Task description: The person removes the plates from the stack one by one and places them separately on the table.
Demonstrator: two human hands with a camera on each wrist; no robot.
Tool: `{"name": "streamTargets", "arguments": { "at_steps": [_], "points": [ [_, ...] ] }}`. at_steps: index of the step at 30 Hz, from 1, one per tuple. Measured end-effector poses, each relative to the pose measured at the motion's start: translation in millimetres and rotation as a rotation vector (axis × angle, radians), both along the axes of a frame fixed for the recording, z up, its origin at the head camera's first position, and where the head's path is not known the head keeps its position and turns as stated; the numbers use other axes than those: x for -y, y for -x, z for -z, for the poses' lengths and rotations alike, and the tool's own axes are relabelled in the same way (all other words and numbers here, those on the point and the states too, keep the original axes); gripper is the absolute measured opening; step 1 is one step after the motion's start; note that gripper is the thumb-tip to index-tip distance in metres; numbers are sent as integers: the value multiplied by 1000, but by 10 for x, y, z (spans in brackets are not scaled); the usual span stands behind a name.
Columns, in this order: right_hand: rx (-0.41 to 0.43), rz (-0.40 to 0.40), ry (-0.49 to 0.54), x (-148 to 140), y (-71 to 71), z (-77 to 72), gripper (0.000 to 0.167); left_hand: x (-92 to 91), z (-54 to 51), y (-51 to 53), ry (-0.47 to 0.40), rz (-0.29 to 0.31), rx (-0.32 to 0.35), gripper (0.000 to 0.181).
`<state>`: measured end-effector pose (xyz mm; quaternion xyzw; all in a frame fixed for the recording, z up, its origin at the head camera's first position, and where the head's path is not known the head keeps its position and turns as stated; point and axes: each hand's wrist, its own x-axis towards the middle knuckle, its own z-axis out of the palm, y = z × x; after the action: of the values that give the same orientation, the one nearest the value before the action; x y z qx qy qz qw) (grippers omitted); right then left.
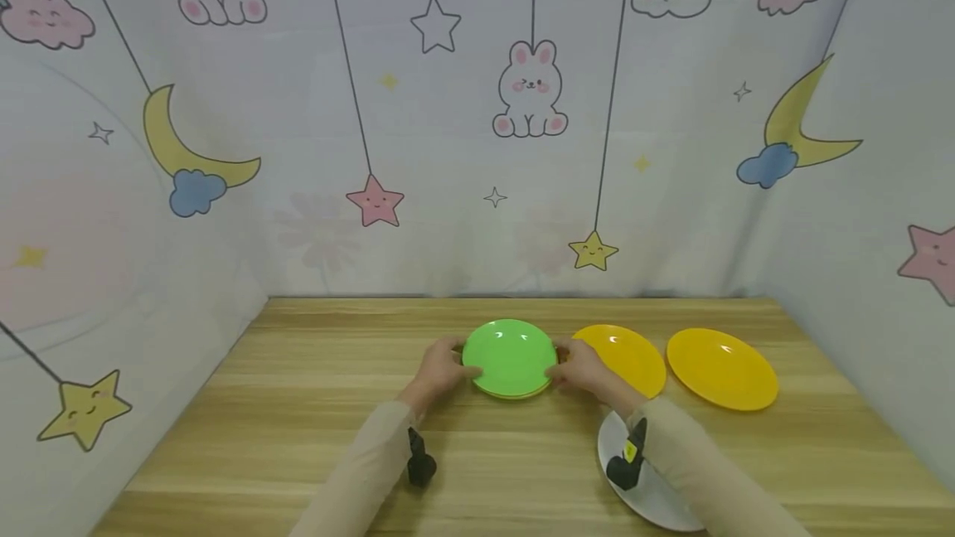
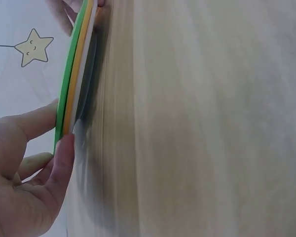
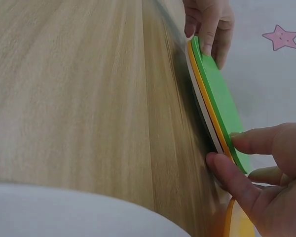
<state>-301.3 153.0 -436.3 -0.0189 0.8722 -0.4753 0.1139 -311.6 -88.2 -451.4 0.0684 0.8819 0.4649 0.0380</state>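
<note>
Stacked together are a green plate [image 1: 510, 357] on top, an orange-yellow plate [image 2: 77, 64] under it and a white plate [image 2: 83, 66] below that. My left hand [image 1: 442, 367] grips the stack's left rim, thumb on the green face and fingers at the underside. On the opposite rim, my right hand [image 1: 585, 367] pinches the stack in the same way. Both wrist views show a dark shadow beneath the plates; how far they are off the wooden table [image 1: 336, 404] is hard to tell.
A yellow plate [image 1: 627, 359] lies just right of the stack, partly behind my right hand, with another yellow plate [image 1: 722, 370] farther right. Nearer me, a larger white plate [image 1: 649, 495] is partly under my right forearm. Patterned cloth [image 1: 462, 255] stands behind the table's far edge.
</note>
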Motion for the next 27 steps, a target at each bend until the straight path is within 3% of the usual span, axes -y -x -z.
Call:
{"name": "streamTargets", "arguments": {
  "at_steps": [8, 20, 27],
  "points": [
    [-15, 0, 9, 23, -32, -5, 60, 76, 3, 37, -84, -7, 61, 57],
    [-38, 6, -12, 40, -47, -10, 59, 191, -7, 40, -167, 8, 63, 55],
    [-35, 16, -28, 42, -44, -2, 60, 199, 15, 36, -278, 7, 98, 51]
  ]
}}
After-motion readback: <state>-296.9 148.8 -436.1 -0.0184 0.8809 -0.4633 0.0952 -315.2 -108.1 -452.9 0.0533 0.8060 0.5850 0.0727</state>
